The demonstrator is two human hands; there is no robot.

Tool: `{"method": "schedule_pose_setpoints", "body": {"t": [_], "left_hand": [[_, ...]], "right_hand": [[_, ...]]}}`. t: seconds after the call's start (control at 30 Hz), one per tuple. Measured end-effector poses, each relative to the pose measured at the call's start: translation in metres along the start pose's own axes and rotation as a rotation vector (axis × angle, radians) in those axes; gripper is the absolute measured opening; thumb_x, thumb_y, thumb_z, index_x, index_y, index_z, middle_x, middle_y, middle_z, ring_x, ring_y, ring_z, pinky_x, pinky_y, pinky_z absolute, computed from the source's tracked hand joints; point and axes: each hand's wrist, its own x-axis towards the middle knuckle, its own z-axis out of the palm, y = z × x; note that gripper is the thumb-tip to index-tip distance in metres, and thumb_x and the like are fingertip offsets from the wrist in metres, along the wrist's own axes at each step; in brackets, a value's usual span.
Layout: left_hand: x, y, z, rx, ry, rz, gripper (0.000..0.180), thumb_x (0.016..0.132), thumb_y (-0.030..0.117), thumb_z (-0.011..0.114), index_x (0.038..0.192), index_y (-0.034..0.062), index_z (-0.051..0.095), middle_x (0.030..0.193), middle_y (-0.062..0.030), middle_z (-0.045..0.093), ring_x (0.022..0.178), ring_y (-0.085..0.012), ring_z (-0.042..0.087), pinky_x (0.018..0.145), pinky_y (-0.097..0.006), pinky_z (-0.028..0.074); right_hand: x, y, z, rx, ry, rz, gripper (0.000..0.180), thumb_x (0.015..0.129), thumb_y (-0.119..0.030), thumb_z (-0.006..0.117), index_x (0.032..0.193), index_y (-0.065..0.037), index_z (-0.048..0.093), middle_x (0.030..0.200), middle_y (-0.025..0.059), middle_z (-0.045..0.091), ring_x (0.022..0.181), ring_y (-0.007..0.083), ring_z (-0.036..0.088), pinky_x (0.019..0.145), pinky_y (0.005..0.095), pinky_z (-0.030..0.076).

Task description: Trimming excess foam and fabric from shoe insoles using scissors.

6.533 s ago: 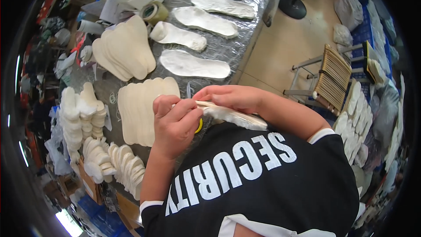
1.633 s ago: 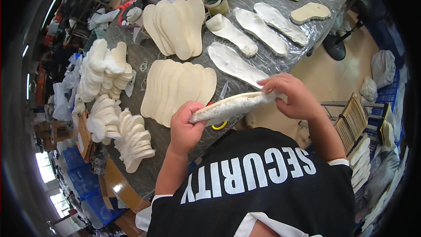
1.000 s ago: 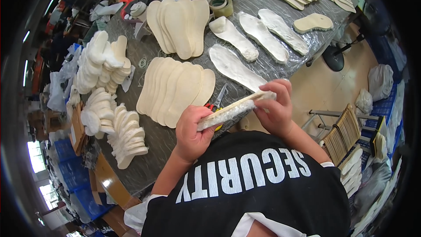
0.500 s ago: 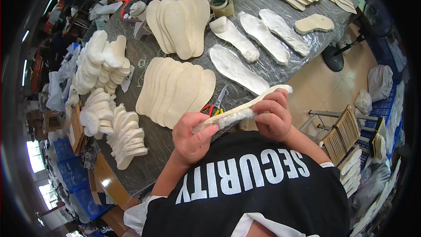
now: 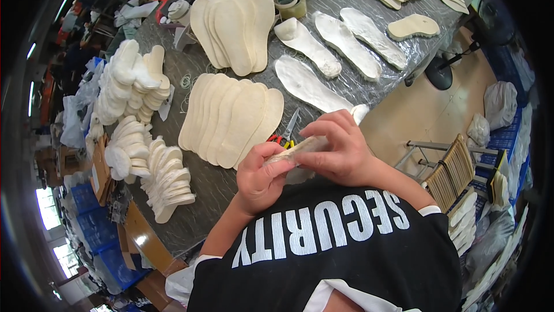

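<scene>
Insole, thin and cream with white fleece (image 5: 300, 148): frame centre, between our hands.
Left hand (image 5: 259, 176): we clamp its near end, thumb over fingers.
Right hand (image 5: 343, 150): we pinch its edge further along.
Scissors, steel-bladed, red-and-yellow-handled (image 5: 292, 122): just above our hands, on the grey marbled table (image 5: 205, 202).

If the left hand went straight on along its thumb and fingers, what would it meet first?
Probably the right hand, which grips the same pale insole just ahead of the left hand; depth is hard to judge.
</scene>
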Motion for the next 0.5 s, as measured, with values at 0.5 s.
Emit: {"method": "schedule_pose_setpoints", "body": {"t": [0.5], "left_hand": [[-0.003, 0.005, 0.004, -0.195, -0.017, -0.161, 0.022, 0.075, -0.007, 0.071, 0.092, 0.0049, 0.064, 0.095, -0.0099, 0.060, 0.079, -0.0171, 0.061, 0.066, -0.025, 0.049]], "right_hand": [[-0.018, 0.003, -0.002, -0.037, 0.007, -0.283, 0.018, 0.066, -0.014, 0.065, 0.082, -0.007, 0.066, 0.091, 0.0039, 0.062, 0.079, 0.0209, 0.059, 0.064, 0.0362, 0.043]]}}
